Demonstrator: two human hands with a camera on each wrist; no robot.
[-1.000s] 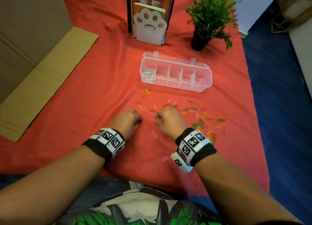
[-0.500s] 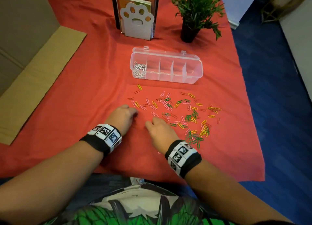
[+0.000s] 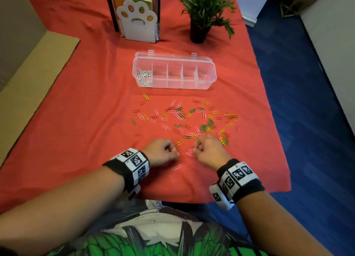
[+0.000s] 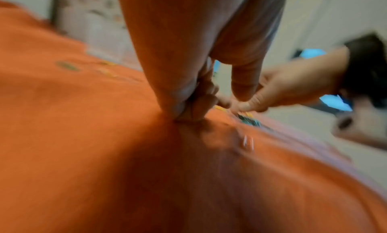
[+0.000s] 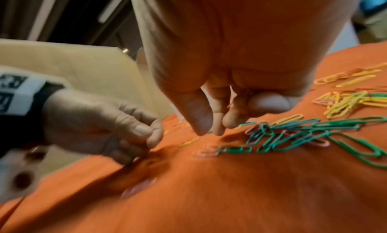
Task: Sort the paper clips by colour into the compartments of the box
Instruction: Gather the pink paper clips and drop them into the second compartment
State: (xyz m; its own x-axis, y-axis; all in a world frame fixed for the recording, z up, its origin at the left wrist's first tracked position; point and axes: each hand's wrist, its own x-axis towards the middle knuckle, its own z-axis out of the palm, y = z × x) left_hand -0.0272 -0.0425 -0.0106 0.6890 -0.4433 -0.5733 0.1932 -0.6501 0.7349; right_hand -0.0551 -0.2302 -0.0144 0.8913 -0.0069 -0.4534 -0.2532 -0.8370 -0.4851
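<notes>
Both hands sit curled on the red tabletop cloth at the near edge of the scattered paper clips. Whether the left hand or the right hand pinches a clip, I cannot tell. The clear compartment box lies beyond, white clips in its leftmost compartment.

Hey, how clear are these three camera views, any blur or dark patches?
Head view: sharp, evenly lit, wide-angle bending at the edges. Left wrist view: heavily smeared, the left hand casting a dark shadow on the red cloth. Right wrist view: green paper clips crisp, near cloth and background blurred.
</notes>
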